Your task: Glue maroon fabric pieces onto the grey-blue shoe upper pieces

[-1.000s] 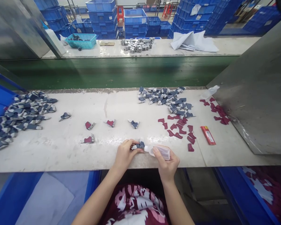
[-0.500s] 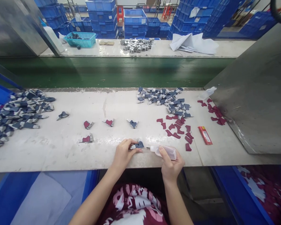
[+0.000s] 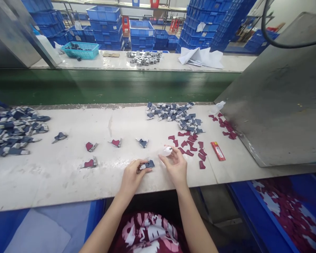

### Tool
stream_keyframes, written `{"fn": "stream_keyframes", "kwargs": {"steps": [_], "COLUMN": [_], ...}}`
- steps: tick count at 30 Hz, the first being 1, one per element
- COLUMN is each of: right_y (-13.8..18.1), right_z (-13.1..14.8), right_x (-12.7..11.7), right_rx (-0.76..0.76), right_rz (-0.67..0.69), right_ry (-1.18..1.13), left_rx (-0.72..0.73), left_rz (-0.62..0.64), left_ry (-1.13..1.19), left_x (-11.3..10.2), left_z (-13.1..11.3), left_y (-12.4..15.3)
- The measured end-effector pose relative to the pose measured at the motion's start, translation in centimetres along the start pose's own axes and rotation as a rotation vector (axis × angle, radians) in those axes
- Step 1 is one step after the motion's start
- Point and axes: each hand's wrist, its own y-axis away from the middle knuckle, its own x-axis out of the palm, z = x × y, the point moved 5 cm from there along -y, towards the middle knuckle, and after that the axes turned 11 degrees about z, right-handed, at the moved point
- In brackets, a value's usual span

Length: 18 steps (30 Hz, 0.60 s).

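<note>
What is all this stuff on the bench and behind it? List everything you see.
blue-grey piece: one, pinched in left hand
small bottle: one, translucent, blurred, in right hand
loose pieces: five, blue-grey or red-faced, spread on white table
left heap: one, blue-grey, table's left end
centre heap: one, blue-grey, table's far side
red pieces: many, right of the hands
red pack: one, flat, beside red pieces
conveyor belt: one, green, behind table
teal basket: one, far bench
grey parts: heap, far bench
white cloth: one, far bench
blue crates: many, stacked at back
metal panel: one, grey, right
left hand: on the piece
right hand: on the bottle
</note>
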Motion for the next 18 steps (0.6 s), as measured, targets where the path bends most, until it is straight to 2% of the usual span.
{"fn": "stream_keyframes", "kwargs": {"steps": [3,6,8,10,13,18], "right_y": [0.1,0.4,0.2,-0.2,-0.6,-0.4], "right_z": [0.0,0.5,0.3,-0.2,-0.9,-0.7], "right_x": [-1.4,-4.9,-7.0,-8.3,-8.5,-6.7], "right_rx": [-0.047,-0.152,-0.152,-0.121,-0.114,-0.167], "right_rz": [0.003,-0.158,-0.225,-0.213,-0.147,-0.028], "right_ry": [0.216,0.554,0.707,0.775,0.84,1.117], "left_rx": [0.005,0.002,0.002,0.005,0.02,-0.002], "left_rz": [-0.004,-0.01,-0.02,-0.031,-0.046,-0.064], "left_ry": [0.002,-0.004,-0.009,-0.004,0.007,0.069], "left_x": [-0.1,-0.2,-0.3,-0.3,-0.5,-0.5], "left_z": [0.0,0.1,0.1,0.0,-0.4,-0.8], "left_y": [-0.1,-0.1,-0.1,0.0,0.2,0.8]}}
